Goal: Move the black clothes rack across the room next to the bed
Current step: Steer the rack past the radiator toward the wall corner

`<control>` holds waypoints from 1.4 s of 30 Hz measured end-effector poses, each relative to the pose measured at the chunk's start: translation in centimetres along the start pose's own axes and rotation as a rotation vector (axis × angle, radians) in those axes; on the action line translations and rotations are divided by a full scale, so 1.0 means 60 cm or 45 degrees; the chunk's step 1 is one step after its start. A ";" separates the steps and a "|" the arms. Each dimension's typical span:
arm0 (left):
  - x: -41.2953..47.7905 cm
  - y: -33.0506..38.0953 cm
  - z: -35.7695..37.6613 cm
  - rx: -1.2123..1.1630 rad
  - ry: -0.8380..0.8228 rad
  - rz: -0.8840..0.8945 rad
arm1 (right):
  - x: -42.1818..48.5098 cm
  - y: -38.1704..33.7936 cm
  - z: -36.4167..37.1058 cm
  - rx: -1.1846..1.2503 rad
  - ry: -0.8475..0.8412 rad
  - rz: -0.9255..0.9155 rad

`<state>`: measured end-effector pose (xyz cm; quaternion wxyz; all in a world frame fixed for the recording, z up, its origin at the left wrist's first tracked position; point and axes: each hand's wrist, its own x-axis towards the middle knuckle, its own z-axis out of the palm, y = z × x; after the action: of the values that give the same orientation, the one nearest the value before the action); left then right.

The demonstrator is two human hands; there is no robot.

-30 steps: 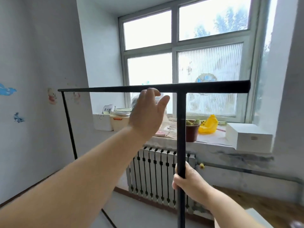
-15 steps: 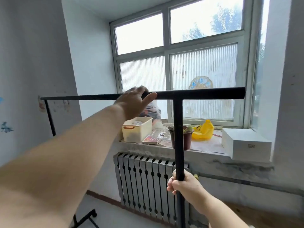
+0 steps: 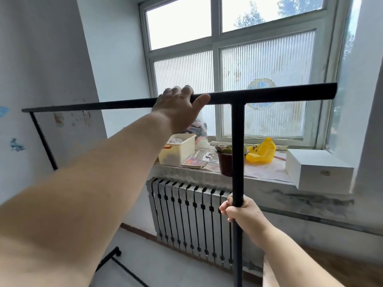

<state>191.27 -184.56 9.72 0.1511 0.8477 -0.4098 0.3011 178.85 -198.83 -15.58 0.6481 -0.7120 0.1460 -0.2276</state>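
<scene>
The black clothes rack [image 3: 269, 94] stands right in front of me, its top bar running level from far left to upper right. My left hand [image 3: 179, 108] is wrapped over the top bar, left of the near upright. My right hand [image 3: 243, 212] is closed around the near upright post, low down. The far upright [image 3: 42, 139] stands by the left wall, and a wheeled foot [image 3: 117, 252] rests on the floor at the lower left. No bed is in view.
A radiator [image 3: 186, 220] sits under the windowsill [image 3: 269, 177] just behind the rack. The sill carries a cream box [image 3: 178, 150], a brown plant pot [image 3: 226, 162], a yellow bag [image 3: 263, 151] and a white box [image 3: 317, 170]. The left wall [image 3: 41, 69] is close.
My left hand has settled from hovering behind the top bar into a grip over it. The view has swung left and closer to the window; the rack's foot has come into sight.
</scene>
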 end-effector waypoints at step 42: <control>0.151 -0.411 0.116 0.298 0.073 -0.465 | 0.436 0.016 0.319 -0.043 -0.329 0.043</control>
<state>217.73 -178.27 9.85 0.1152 0.9106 -0.2073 0.3385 211.10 -195.72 -14.07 0.6531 -0.7437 0.0770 -0.1204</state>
